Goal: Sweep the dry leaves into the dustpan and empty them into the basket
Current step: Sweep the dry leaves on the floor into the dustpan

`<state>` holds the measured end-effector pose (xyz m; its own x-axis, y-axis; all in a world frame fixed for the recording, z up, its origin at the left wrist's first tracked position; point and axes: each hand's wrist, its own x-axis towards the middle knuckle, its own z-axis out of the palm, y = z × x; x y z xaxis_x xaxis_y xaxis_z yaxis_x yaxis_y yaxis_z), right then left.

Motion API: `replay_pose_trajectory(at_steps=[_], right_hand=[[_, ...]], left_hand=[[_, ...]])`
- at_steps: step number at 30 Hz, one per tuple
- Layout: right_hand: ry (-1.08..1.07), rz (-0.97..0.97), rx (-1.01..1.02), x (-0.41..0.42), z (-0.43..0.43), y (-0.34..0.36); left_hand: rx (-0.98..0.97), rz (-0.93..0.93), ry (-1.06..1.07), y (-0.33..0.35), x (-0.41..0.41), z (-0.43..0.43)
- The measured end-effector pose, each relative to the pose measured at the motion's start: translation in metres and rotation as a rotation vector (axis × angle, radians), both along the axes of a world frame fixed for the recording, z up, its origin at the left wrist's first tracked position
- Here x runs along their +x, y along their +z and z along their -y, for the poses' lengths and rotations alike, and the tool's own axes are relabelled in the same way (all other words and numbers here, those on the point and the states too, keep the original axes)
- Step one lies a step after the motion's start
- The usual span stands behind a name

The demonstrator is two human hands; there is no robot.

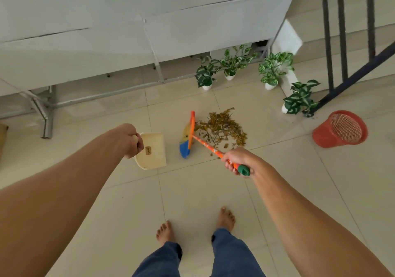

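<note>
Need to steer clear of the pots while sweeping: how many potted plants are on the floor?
4. Three by the wall: left, middle, right. A fourth sits nearer, by the stair railing. None looks hidden.

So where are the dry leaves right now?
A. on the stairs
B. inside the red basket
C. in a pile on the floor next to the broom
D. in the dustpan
C: the dry leaves lie in a pile on the tiled floor right beside the broom, while the dustpan and red basket look empty.
</note>
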<state>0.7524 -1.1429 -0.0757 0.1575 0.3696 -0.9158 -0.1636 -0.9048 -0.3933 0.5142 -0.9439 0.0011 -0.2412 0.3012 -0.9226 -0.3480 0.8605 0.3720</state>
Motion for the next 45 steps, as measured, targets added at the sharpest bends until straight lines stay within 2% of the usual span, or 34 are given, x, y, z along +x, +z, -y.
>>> replay_pose_trajectory(at_steps=[3, 5, 12, 17, 25, 29, 33, 36, 41, 45], right_hand=[[0.051, 0.068, -0.031, 0.048, 0.031, -0.001], [0.035, 0.073, -0.031, 0.075, 0.049, 0.004], [0.109, 0.022, 0.102, 0.107, 0.084, 0.027], [0.272, 0.035, -0.005, 0.124, 0.090, 0.029], [0.515, 0.304, -0.135, 0.169, 0.117, 0.034], [0.538, 0.319, -0.096, 0.178, 0.115, 0.051], [0.510, 0.260, 0.005, 0.183, 0.113, 0.067], [0.401, 0.182, 0.058, 0.171, 0.101, 0.062], [0.184, 0.071, 0.026, 0.140, 0.078, 0.020], [0.034, 0.060, 0.027, 0.139, 0.088, 0.011]], left_hand=[[-0.072, -0.113, -0.158, 0.003, 0.016, 0.006], [-0.092, -0.082, -0.189, 0.006, 0.027, 0.008], [-0.119, -0.118, -0.252, 0.010, 0.079, 0.026], [-0.115, -0.159, -0.265, 0.012, 0.114, 0.032], [-0.117, -0.164, -0.360, 0.007, 0.142, 0.039], [-0.122, -0.145, -0.380, 0.006, 0.151, 0.038], [-0.129, -0.128, -0.386, 0.007, 0.155, 0.039], [-0.132, -0.128, -0.381, 0.009, 0.153, 0.040], [-0.129, -0.122, -0.344, 0.012, 0.146, 0.045], [-0.112, -0.109, -0.316, 0.012, 0.143, 0.051]])
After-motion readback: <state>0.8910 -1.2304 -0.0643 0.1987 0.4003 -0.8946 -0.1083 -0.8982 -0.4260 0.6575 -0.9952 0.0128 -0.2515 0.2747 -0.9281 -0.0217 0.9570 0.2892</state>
